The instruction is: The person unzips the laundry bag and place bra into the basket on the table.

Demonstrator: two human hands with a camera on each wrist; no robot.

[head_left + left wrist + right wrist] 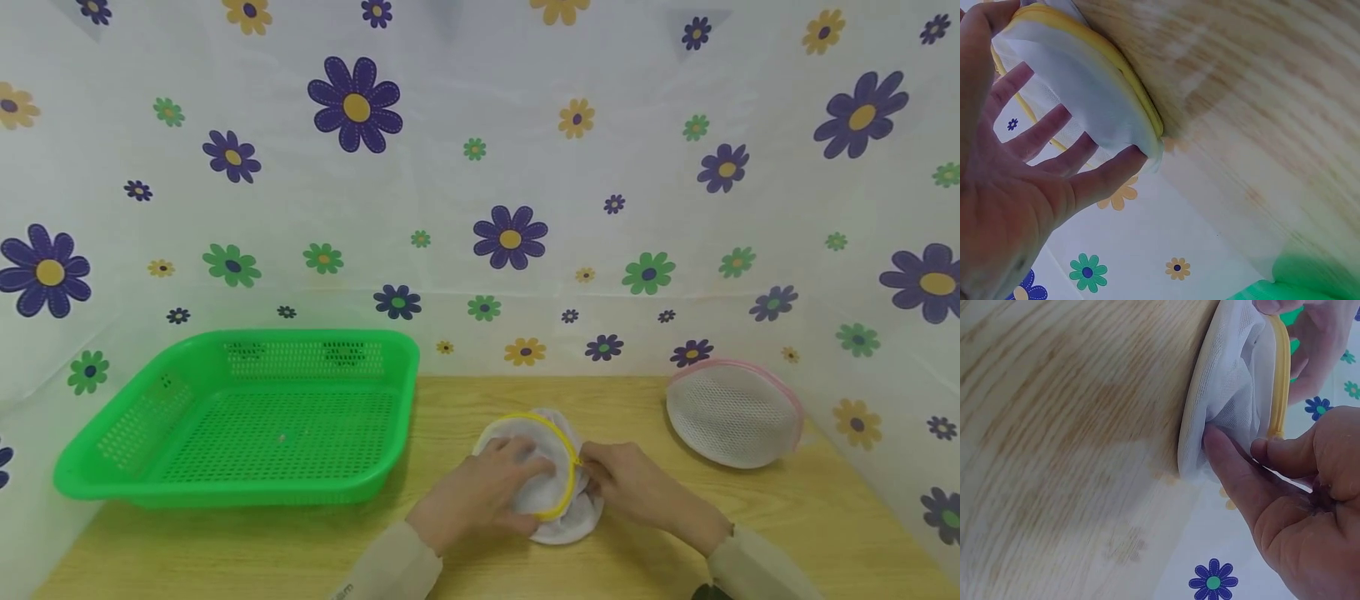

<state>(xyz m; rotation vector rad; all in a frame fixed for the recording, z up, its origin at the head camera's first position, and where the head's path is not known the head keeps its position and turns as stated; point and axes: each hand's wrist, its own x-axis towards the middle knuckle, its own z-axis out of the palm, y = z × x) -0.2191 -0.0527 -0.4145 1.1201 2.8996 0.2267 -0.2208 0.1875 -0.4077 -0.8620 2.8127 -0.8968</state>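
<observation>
Broadly, your counter (840,533) carries a green basket (255,492) on the left, a pink-edged mesh bag (733,417) at the far right and, between them and closer to you, a yellow-edged mesh bag (546,492). Your left hand (483,487) spreads its fingers over this bag; your right hand (637,483) pinches it at the yellow zip (1281,375).
</observation>
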